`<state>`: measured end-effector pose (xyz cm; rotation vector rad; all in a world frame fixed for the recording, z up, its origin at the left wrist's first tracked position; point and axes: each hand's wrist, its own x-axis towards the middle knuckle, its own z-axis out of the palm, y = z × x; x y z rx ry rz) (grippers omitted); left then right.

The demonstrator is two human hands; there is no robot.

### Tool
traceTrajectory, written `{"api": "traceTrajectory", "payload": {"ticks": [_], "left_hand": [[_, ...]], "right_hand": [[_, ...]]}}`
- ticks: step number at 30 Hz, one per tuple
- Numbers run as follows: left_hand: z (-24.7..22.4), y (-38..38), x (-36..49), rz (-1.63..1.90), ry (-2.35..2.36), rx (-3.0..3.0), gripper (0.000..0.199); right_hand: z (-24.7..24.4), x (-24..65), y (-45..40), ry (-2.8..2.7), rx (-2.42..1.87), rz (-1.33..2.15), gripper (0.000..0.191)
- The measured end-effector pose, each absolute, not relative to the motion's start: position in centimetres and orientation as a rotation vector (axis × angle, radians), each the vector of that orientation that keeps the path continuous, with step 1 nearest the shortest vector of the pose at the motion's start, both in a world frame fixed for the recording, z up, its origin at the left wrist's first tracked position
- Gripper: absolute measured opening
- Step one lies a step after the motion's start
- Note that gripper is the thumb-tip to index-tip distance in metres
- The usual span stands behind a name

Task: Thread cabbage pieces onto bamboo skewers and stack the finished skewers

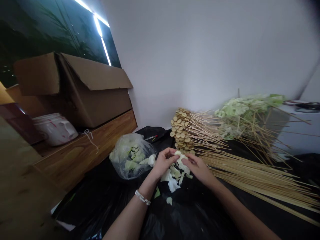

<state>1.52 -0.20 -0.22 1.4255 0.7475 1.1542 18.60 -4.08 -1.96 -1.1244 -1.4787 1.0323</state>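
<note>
Pale cabbage leaf pieces [182, 163] are between my two hands, above black plastic sheeting [160, 223]. My left hand [165, 161] pinches them from the left, and my right hand [197, 166] grips their right side. Loose torn leaves [173, 184] lie on the plastic just below. To the left sits a clear plastic bag [132, 156] of cabbage pieces. Beyond my hands is a stack of skewers with round pale slices [180, 128] on their ends. Bare wooden skewers [257, 176] spread out to the right.
Skewered leafy cabbage [250, 106] is piled at the back right. An open cardboard box [100, 103] and a white mug-like container [56, 128] stand on a wooden surface [100, 143] at left. A pale wall [195, 56] rises behind.
</note>
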Motion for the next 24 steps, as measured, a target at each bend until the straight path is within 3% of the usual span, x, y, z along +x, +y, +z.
{"api": "traceTrajectory", "payload": {"ticks": [5, 14, 20, 24], "left_hand": [[-0.3, -0.4, 1.7, 1.116, 0.761, 1.419, 0.034], [0.2, -0.7, 1.0, 0.963, 0.717, 1.339, 0.034], [-0.6, -0.1, 1.1, 1.026, 0.813, 1.244, 0.016], [-0.5, 0.3, 0.9, 1.071, 0.911, 1.331, 0.017]], "right_hand": [[-1.2, 18.2, -4.7, -1.459, -1.092, 1.124, 0.033], [-1.1, 18.4, -4.6, -1.223, -0.935, 1.361, 0.040], [-1.4, 18.6, -4.6, -1.130, -0.914, 1.477, 0.024], [-1.3, 19.1, -4.3, -1.150, -0.946, 1.406, 0.023]]}}
